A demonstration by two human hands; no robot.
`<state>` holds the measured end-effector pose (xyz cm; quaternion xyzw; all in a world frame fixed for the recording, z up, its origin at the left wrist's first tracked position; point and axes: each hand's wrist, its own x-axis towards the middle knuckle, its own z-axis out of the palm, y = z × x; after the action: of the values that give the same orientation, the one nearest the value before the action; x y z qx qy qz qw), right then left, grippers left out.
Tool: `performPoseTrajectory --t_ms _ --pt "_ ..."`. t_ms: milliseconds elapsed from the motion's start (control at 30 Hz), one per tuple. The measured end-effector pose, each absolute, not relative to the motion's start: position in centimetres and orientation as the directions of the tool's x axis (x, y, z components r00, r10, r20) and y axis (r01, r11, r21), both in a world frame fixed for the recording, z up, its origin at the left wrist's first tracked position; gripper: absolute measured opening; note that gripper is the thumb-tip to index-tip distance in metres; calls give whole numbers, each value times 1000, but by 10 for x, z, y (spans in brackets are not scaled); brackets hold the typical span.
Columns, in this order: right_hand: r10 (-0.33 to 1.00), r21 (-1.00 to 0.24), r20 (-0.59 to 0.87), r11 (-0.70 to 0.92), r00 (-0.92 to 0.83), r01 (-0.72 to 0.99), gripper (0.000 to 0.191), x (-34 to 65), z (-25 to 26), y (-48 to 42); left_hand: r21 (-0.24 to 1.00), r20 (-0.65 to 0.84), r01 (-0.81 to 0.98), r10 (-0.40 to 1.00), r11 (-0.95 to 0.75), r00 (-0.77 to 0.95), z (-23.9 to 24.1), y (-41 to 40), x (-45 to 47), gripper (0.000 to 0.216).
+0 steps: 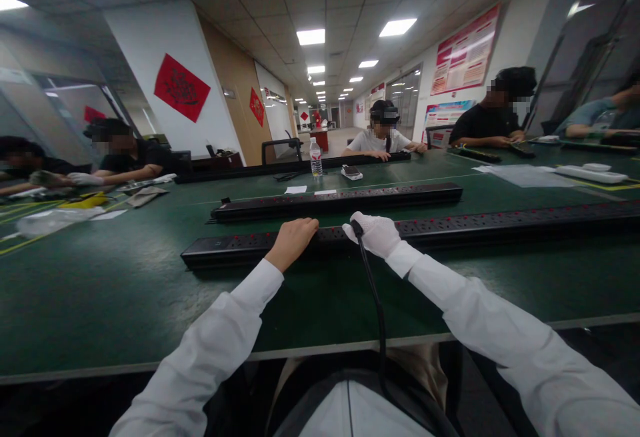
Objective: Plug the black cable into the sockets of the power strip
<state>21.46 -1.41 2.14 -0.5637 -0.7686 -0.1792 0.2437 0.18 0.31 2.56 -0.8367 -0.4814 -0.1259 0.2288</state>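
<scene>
A long black power strip (435, 227) with red-marked sockets lies across the green table in front of me. My left hand (293, 244), bare, grips it left of the middle; its fingers are curled over the strip and partly hidden. My right hand (377, 234) wears a white glove and is closed around the end of a black power cord (373, 290), just over the strip. Whether the cord's end sits in a socket is hidden by the hand. From there the cord hangs down over the table edge toward my lap.
Behind it lies a second black power strip (345, 202). A water bottle (316, 157), a phone-like device (352, 172) and paper slips (296, 190) are farther back. Several people sit around the table, one person (383, 137) opposite. Plastic wrap (60, 222) lies at left, a white strip (593, 174) at right.
</scene>
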Motion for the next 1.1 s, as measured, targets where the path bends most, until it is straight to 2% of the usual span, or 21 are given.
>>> performPoseTrajectory --t_ms 233,1100 --pt "764 3 593 313 -254 950 46 215 20 -13 -295 417 859 753 -418 509 25 5 3 18" --pt "771 27 584 294 -253 956 45 215 20 -13 -232 404 876 777 -423 482 29 0 3 19"
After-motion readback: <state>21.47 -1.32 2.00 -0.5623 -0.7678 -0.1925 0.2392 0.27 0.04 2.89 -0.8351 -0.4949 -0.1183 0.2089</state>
